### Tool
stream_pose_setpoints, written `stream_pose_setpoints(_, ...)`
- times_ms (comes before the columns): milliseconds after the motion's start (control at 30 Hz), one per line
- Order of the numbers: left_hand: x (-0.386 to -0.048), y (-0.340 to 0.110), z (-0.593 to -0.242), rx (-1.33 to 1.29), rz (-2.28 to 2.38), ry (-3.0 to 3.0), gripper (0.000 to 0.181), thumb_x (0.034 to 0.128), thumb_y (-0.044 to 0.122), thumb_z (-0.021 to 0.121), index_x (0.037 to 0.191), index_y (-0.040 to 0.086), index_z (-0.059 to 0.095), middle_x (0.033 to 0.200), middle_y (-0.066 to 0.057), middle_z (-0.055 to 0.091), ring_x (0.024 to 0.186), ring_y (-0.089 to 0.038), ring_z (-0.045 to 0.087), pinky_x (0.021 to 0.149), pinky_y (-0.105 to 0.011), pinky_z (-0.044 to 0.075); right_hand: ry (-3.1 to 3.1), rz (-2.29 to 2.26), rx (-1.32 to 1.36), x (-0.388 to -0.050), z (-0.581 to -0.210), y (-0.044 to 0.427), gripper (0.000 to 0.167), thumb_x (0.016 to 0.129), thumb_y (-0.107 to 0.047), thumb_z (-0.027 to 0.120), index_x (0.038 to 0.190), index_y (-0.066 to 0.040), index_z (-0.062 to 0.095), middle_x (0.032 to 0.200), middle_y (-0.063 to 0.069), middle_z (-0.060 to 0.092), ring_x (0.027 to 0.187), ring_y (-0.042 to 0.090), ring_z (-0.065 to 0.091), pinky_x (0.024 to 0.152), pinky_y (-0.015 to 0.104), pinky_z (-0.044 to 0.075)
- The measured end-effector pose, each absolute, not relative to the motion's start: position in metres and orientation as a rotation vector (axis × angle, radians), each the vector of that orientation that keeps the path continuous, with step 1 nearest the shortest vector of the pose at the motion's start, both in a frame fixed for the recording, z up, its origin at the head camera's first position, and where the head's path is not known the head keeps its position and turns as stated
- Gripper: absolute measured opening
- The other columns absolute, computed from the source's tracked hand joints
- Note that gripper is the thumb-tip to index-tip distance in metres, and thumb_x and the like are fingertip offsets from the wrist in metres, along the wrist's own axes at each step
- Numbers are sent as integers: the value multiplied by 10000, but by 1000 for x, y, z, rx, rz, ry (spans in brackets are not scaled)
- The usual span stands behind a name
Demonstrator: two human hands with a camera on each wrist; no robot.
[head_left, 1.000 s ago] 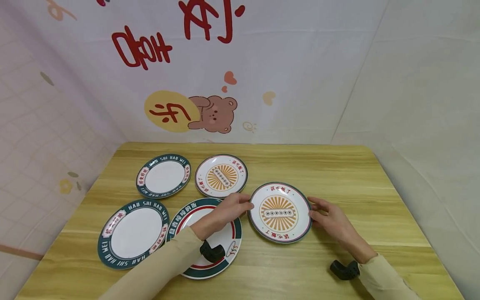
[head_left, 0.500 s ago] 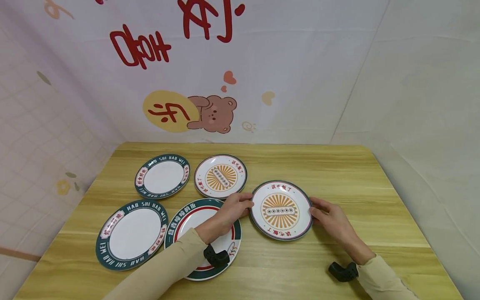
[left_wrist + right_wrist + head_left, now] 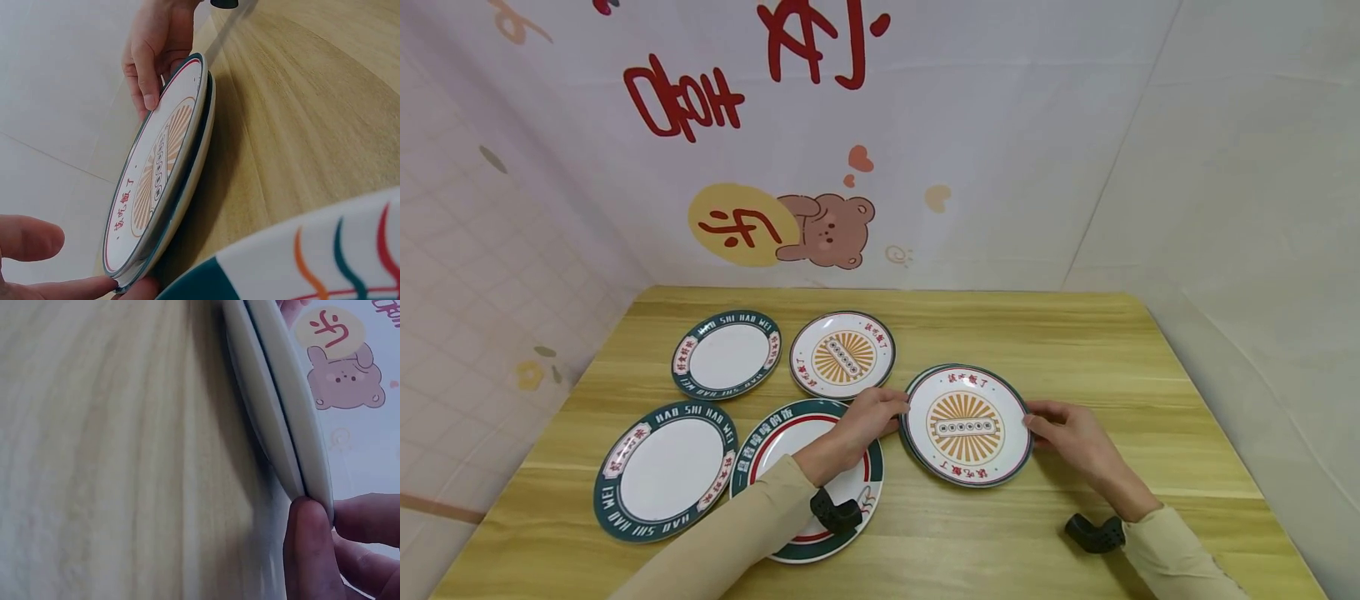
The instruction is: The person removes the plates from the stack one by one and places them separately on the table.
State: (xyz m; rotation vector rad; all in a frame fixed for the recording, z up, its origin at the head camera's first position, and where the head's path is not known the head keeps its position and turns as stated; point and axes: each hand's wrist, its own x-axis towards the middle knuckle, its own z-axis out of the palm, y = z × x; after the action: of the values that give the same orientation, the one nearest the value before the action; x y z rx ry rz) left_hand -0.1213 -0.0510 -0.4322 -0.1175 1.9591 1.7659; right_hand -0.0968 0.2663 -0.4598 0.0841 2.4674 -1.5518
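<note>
Two small stacked plates lie between my hands. The upper plate, white with an orange sunburst and red characters, sits slightly right of the lower plate, whose green edge shows at the left. My left hand holds the stack's left edge; in the left wrist view its fingertips are at the rims, while the thumb stands off the upper face. At the opposite edge my right hand pinches the stack; in the right wrist view its digits meet both rims, with a thin gap between the plates.
Under my left forearm lies a large green-rimmed plate. Two more green-rimmed plates, one front left and one back left, and another sunburst plate stand on the wooden table. A wall hanging rises behind.
The stack rose slightly, then came back down. The upper plate has slid a little to the right, baring the lower plate's left edge. My right hand has shifted slightly rightward.
</note>
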Motion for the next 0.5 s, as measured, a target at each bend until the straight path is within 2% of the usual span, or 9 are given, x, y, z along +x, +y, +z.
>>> stream_pose_setpoints(267,-121,-50,-433,-119,1750,1974,432,1037,137,573,1408,-85,560,1476,-207,525,1338,-295,542,1108,-431,493,2420,-1610,107,-98,-459,271,447,1035,-101,616,1365,187,532,1262,303,633,968,156,690,797,293,633)
stream_pose_setpoints(500,-120,-52,-433,-97,1754,1961,444,1049,146,557,1426,-88,540,1496,-217,504,1362,-313,523,1122,-443,479,2343,-1694,134,-94,-459,277,492,1032,-97,622,1383,215,477,1278,313,605,908,108,695,804,300,636)
